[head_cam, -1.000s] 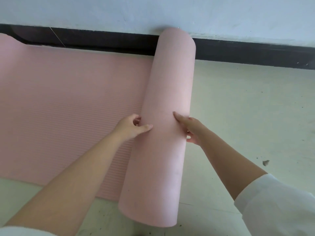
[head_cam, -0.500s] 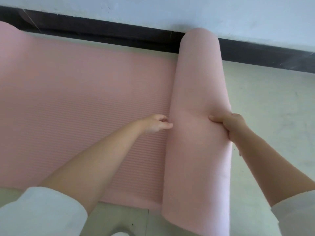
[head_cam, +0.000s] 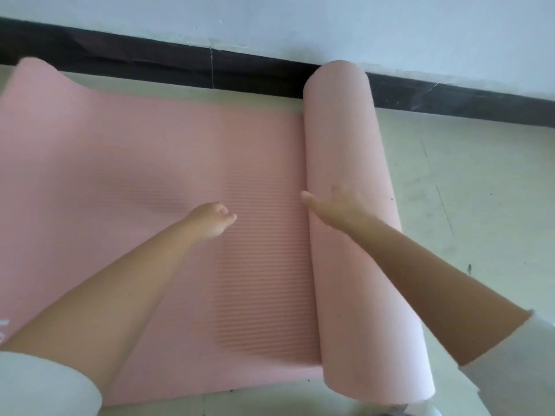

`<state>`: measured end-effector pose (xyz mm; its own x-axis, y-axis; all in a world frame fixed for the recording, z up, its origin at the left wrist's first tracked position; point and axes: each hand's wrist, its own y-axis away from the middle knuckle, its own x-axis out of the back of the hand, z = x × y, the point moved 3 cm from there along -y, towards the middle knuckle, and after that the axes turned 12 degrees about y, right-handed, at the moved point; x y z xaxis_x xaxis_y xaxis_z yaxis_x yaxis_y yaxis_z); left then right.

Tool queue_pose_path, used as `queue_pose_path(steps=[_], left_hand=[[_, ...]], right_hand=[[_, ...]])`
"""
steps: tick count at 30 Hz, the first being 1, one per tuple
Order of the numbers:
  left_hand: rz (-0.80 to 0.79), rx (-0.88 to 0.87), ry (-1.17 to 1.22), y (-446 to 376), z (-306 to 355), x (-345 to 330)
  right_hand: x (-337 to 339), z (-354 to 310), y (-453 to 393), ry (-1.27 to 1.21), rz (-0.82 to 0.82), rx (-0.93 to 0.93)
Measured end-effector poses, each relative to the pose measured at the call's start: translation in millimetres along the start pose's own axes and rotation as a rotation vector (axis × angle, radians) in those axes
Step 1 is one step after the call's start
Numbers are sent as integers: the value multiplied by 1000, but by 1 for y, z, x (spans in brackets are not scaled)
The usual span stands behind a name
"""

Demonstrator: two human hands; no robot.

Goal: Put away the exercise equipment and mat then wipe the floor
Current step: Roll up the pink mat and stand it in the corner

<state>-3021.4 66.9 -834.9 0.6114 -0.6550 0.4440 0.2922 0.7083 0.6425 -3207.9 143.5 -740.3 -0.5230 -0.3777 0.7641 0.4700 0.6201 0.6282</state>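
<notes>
We see the mat [head_cam: 135, 163] spread across the left and centre of the frame, on the floor [head_cam: 468, 181]. Its rolled part [head_cam: 345, 139] lies right of centre, running from the baseboard [head_cam: 168, 67] at the top toward the bottom edge.

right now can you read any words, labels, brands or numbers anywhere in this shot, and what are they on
No text can be read.
Pink mat: a small white mark at its left edge is cut off by the frame and unreadable.
Rolled part of the mat, wall, black baseboard, floor: no lettering.
</notes>
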Motion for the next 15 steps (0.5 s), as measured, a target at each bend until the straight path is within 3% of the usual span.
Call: queue_pose_path(steps=[2,3,5,7,9,10,13,15], left_hand=[[120,24,65,1,-5,13],[170,41,80,2,-8,19],[232,62,79,3,-17,29],[253,62,103,6,-23,34],[255,60,153,9,-26,38],[251,50,189,9,-27,40],[231,-15,335,11,-27,42],[252,-73,396,15,-23,43]], right_hand=[[-19,-48,20,-404,-234,248],[-19,-58,20,-405,-192,338],[-6,-55,6,-349,78,346],[14,-28,-16,-390,334,201],[29,1,-32,-324,456,87],[29,12,-41,-296,394,54],[1,21,-52,-298,-43,7],[-22,17,-55,-393,-222,24]])
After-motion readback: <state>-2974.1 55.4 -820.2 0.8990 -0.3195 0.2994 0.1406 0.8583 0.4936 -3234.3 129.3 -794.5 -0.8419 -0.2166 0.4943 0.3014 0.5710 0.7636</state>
